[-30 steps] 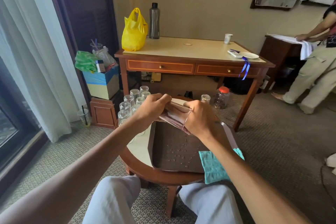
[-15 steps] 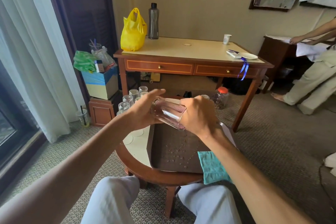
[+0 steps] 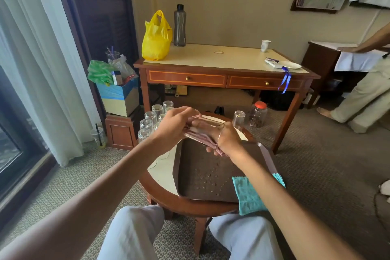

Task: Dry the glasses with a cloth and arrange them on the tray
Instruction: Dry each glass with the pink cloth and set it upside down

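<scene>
One clear drinking glass [image 3: 203,131], tilted sideways; my left hand [image 3: 175,126] and right hand [image 3: 229,140] curl round it. Beneath my fingers: dark brown rectangular tray [image 3: 190,177].

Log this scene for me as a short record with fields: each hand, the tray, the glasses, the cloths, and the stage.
left hand: grips one end of the glass, above the tray
right hand: grips the pink cloth against the glass
tray: on the round table, no glasses on it, water drops on its floor
waiting glasses: upside down, left of the tray
single glass: beyond the tray's far edge
teal cloth: tray's near right corner
stage: drying; none arranged
</scene>
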`<state>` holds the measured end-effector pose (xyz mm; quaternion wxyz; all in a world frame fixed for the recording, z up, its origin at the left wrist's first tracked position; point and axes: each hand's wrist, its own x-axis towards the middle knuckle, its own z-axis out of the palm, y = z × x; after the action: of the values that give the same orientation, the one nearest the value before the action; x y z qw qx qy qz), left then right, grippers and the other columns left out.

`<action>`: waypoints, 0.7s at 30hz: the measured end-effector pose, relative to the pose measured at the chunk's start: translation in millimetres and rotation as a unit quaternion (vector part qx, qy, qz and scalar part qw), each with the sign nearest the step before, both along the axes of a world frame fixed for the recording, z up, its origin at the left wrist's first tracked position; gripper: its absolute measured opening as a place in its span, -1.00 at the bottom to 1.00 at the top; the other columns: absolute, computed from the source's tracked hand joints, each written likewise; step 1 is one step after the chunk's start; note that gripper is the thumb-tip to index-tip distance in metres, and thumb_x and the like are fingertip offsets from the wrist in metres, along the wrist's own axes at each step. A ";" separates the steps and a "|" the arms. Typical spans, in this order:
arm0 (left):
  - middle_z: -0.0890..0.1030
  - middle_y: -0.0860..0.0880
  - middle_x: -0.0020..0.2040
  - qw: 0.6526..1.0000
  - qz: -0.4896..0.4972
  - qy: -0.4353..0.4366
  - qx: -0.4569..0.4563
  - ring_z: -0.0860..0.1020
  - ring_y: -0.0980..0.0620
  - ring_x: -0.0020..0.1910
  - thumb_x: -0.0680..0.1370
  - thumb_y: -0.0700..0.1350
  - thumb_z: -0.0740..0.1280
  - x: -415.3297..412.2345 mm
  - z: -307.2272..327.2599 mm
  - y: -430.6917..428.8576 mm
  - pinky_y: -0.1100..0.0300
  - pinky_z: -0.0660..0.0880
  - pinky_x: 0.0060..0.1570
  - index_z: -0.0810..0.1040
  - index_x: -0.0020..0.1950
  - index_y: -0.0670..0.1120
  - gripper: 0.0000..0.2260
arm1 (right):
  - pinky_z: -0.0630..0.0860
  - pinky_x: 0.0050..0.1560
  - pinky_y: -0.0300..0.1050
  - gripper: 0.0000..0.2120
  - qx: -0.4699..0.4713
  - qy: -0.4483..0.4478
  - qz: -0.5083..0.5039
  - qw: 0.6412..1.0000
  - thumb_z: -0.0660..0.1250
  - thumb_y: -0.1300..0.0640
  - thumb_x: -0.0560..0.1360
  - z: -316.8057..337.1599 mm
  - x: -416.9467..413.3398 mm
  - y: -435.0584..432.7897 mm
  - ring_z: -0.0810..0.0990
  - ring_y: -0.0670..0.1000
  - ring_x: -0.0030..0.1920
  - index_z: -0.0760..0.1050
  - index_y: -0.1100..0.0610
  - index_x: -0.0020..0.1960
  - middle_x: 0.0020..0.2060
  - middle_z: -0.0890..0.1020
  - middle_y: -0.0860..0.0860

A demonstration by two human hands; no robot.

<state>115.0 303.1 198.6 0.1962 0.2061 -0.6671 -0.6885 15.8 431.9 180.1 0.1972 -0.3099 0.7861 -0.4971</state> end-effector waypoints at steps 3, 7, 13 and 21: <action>0.70 -0.14 -0.05 0.988 -0.033 -0.072 0.133 0.71 -0.05 -0.06 0.65 -0.02 0.34 1.2 3.1 -4.0 0.11 0.64 -0.13 0.58 0.13 -0.13 -0.80 | 0.15 -0.54 -0.30 -0.69 -0.015 0.419 -0.034 0.907 0.25 0.03 0.40 6.8 -0.7 3.5 0.36 -0.01 -0.54 0.60 0.22 -0.34 -0.50 0.57 -0.01; 0.73 -0.10 -0.14 0.984 -0.018 -0.115 0.136 0.74 -0.04 -0.10 0.67 0.03 0.30 4.1 3.4 0.8 0.08 0.68 -0.16 0.55 0.09 -0.10 -0.80 | -0.07 -0.44 -0.39 -0.76 -0.060 0.571 -0.030 0.818 0.38 -0.01 0.33 13.3 -8.4 3.1 0.12 -0.11 -0.57 0.57 0.14 -0.41 -0.57 0.53 0.00; 0.63 -0.13 -0.01 0.997 0.028 -0.009 -0.068 0.69 0.00 -0.09 0.68 0.02 0.29 2.5 10.0 1.5 0.14 0.67 -0.12 0.58 0.14 -0.13 -0.77 | 0.45 -0.46 -0.26 -0.42 -0.110 0.076 0.010 0.991 0.35 -0.38 0.43 1.3 3.1 -6.9 0.56 -0.15 -0.51 0.70 0.15 -0.06 -0.43 0.67 -0.04; 0.63 -0.20 0.06 0.993 -0.049 -0.004 0.103 0.66 -0.05 -0.01 0.67 -0.01 0.30 3.8 2.9 -5.0 0.12 0.63 -0.02 0.55 0.17 -0.14 -0.79 | 0.41 -0.49 -0.21 -0.72 0.002 0.039 0.027 0.999 0.44 -0.02 0.50 6.7 -6.3 -0.5 0.54 0.01 -0.52 0.64 0.19 -0.19 -0.45 0.62 0.09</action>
<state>118.8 298.1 201.5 0.1378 0.1952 -0.6025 -0.7615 9.5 431.5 186.8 0.1803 -0.3500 0.7855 -0.4775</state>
